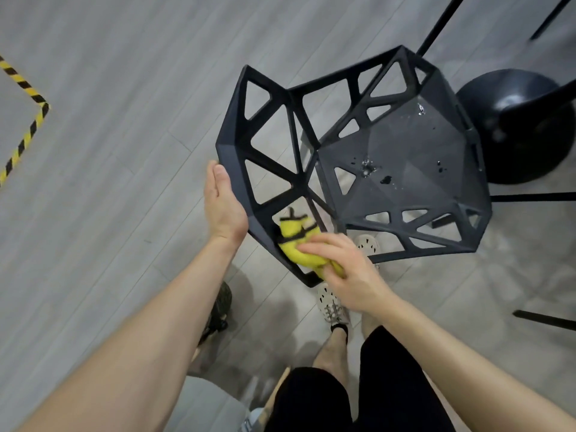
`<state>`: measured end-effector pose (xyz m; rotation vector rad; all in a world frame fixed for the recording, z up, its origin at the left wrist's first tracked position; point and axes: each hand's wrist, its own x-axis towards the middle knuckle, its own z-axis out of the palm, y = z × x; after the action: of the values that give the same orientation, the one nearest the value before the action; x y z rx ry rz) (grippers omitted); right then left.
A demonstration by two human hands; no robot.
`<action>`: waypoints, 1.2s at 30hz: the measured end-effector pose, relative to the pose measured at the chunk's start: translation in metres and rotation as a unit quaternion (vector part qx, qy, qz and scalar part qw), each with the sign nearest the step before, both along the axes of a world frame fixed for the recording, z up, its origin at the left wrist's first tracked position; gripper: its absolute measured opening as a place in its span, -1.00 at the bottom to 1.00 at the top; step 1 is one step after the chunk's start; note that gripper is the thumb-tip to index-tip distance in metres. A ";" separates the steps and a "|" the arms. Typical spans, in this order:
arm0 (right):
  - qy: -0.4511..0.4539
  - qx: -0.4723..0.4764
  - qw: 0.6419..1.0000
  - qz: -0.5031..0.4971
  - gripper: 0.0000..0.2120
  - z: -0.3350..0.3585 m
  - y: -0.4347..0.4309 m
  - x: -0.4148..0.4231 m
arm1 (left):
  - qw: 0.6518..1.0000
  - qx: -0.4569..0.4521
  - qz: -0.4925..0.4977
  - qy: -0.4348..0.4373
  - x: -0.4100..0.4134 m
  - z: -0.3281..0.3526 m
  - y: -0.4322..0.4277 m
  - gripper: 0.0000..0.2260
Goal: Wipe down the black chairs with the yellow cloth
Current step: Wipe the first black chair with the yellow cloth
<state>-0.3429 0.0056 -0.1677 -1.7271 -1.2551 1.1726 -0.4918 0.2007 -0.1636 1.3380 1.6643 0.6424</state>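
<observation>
- Black chair (405,169) – angular, cut-out frame. Stands on the floor directly in front of the person, mid-frame, backrest toward them and seat beyond.
- Yellow cloth (296,241) – bunched, black trim, pressed on a lower bar of the backrest, near corner.
- Right hand (346,269) – fingers curled over the cloth, gripping it against the frame.
- Left hand (223,207) – flat, fingers straight, palm on the backrest's outer edge. Holds nothing; prob. steadying the chair.
- Progress (est.): wiping is underway on this chair, at the backrest. Seat looks not yet done: droplets and dark specks (367,169) sit around its middle, a few more toward the far side. Can't tell which bars are already clean.
- Left to do, prob.: rest of frame, seat, then the other chair.
- Second black chair (517,126) – rounded shell, just beyond the first on the right, partly hidden. No sign it's been wiped.
- Surface: no tabletop in view, only thin black legs (439,23) at top and right edges; can't tell what they carry.
- Floor (109,120) – grey wood-look planks, w/ yellow-black hazard tape (28,88) marking a corner far left.
- Person's pale shoes (332,307) stand below the chair's near corner.
</observation>
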 end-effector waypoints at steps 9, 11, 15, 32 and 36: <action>0.007 -0.009 1.000 -0.022 -0.39 -0.005 0.013 -0.014 | 1.000 -0.004 0.012 -0.009 -0.003 -0.003 0.001 -0.50; -0.002 -0.081 0.996 -0.036 -0.41 -0.009 0.003 0.000 | 1.000 -0.002 0.011 -0.004 -0.001 -0.002 0.000 -0.49; 0.045 -0.049 0.997 -0.032 -0.42 0.000 0.044 -0.024 | 1.000 0.011 0.010 -0.011 -0.001 -0.007 0.003 -0.51; -0.016 0.031 0.999 -0.040 -0.42 0.042 0.026 -0.030 | 0.999 0.031 -0.008 -0.015 0.001 -0.010 0.005 -0.64; -0.072 0.079 0.993 0.045 -0.46 0.024 -0.040 -0.035 | 0.999 0.047 -0.017 0.003 0.000 -0.009 0.004 -0.72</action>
<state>-0.3784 -0.0345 -0.1433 -1.6757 -1.4853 0.9856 -0.4923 0.2042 -0.1730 1.4325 1.6302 0.7052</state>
